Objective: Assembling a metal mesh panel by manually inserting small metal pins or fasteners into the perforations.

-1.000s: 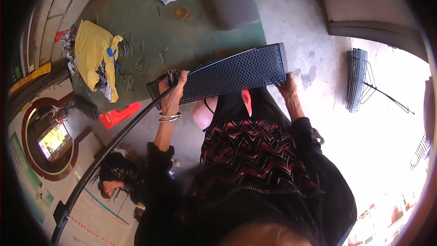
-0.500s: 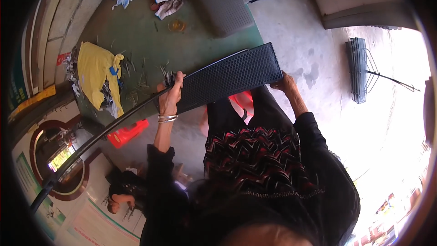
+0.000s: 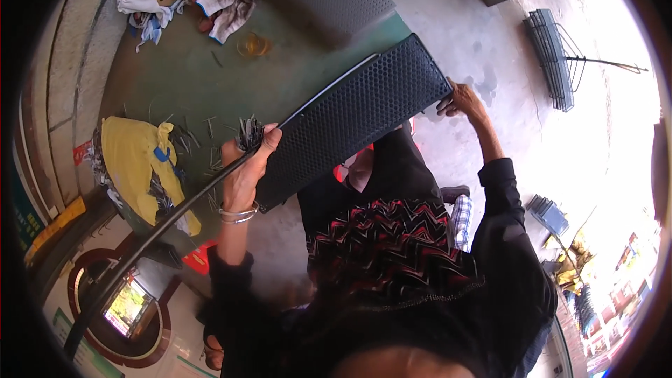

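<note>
A long black panel with a honeycomb mesh face [image 3: 350, 119] lies slanted across the near edge of the green table, over my lap. My left hand [image 3: 245, 168], with a silver bangle at the wrist, is closed around a long black pole [image 3: 168, 217] by the panel's left end. A bundle of thin dark strips [image 3: 249, 133] sticks up out of the same fist. At the far right corner of the panel, my right hand [image 3: 463, 101] grips the edge, its fingers curled below the corner.
The green table [image 3: 280, 77] carries a yellow sack [image 3: 133, 168], loose strips [image 3: 210, 129], work gloves [image 3: 227, 3], a roll of amber tape [image 3: 253, 45] and a grey perforated sheet [image 3: 336, 0]. A black rack with a rod [image 3: 551, 59] stands on the floor at right. A red container [image 3: 199, 257] is below left.
The panel has tilted more steeply, its right end going up and away. My right hand has risen with that corner. The left still holds the pole and strips; the whole view has shifted.
</note>
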Demonstrator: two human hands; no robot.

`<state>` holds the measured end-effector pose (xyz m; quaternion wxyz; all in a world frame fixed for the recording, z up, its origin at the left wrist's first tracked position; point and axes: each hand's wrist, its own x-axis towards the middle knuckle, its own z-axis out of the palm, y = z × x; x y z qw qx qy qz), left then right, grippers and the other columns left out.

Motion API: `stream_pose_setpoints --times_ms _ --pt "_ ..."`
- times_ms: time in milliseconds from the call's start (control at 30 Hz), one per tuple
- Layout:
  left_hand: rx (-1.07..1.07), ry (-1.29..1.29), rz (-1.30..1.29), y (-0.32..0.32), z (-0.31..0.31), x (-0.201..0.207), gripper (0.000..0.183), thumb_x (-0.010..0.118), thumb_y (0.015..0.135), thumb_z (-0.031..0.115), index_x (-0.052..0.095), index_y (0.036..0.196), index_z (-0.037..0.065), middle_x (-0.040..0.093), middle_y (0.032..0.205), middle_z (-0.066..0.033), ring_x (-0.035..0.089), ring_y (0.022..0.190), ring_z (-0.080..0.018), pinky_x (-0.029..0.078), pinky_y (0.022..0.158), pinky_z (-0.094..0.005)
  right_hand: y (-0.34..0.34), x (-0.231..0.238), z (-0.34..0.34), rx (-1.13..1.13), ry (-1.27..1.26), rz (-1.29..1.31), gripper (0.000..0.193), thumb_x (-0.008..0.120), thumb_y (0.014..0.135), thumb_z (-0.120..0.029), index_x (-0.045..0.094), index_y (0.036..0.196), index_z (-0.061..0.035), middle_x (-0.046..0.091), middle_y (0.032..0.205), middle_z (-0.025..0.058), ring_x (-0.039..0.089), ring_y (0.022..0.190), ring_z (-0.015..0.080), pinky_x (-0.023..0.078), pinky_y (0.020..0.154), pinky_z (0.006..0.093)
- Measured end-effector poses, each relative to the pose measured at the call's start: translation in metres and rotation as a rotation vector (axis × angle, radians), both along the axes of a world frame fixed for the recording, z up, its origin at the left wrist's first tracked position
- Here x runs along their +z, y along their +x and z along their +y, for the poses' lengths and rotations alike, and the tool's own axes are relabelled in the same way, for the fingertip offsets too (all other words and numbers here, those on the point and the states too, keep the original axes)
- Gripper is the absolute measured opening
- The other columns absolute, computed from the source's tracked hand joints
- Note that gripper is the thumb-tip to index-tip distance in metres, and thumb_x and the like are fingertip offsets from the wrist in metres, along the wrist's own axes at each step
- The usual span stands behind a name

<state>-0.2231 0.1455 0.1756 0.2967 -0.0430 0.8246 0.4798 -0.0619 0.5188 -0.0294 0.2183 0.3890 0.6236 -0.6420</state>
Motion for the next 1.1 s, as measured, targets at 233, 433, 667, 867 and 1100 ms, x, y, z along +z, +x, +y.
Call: stream_pose_setpoints --times_ms 233,433,667,867,1100 --pt "-0.035 0.010 0.055 -0.007 -0.012 -0.004 0.028 0.080 0.071 0.017 0.069 0.089 -0.001 0.061 0.071 -0.0003 0.048 0.058 -0.0036 0.035 0.052 -0.0179 0.001 0.000 -0.017 0.057 0.083 -0.036 0.068 0.027 0.097 -0.049 0.062 0.076 0.0063 0.067 0.067 0.0153 0.066 0.058 0.0185 0.052 0.052 0.0268" --pt "-0.154 -0.005 0.095 -0.010 -0.024 0.000 0.031 0.062 0.087 0.026 0.064 0.100 -0.002 0.054 0.066 -0.0010 0.027 0.041 0.0015 0.016 0.037 -0.0170 0.049 -0.028 -0.054 -0.070 0.138 0.219 0.065 0.028 0.096 -0.050 0.060 0.088 0.0054 0.067 0.070 0.0145 0.066 0.059 0.0215 0.053 0.053 0.0271" --pt "-0.235 0.095 0.265 -0.001 -0.020 -0.004 0.046 0.062 0.086 0.041 0.065 0.094 -0.004 0.052 0.062 -0.0017 0.028 0.038 0.0001 0.014 0.036 -0.0186 0.048 -0.072 -0.167 -0.276 0.002 0.412 0.048 0.054 0.090 -0.044 0.054 0.103 0.0028 0.061 0.085 0.0095 0.063 0.062 0.0173 0.051 0.056 0.0268" --pt "-0.213 0.151 0.256 0.007 -0.030 -0.003 0.047 0.061 0.086 0.044 0.063 0.089 -0.003 0.052 0.060 -0.0042 0.028 0.037 -0.0002 0.016 0.035 -0.0168 0.043 -0.048 -0.177 -0.556 -0.070 0.492 0.040 0.052 0.092 -0.035 0.055 0.087 0.0042 0.060 0.068 0.0101 0.062 0.055 0.0183 0.050 0.052 0.0277" --pt "-0.174 0.141 0.296 0.022 -0.032 0.005 0.045 0.060 0.087 0.042 0.062 0.090 -0.003 0.052 0.060 -0.0051 0.028 0.038 -0.0002 0.016 0.035 -0.0168 0.041 -0.066 -0.157 -0.642 0.150 0.575 0.035 0.049 0.092 -0.028 0.052 0.084 0.0050 0.060 0.066 0.0120 0.061 0.050 0.0191 0.050 0.047 0.0279"
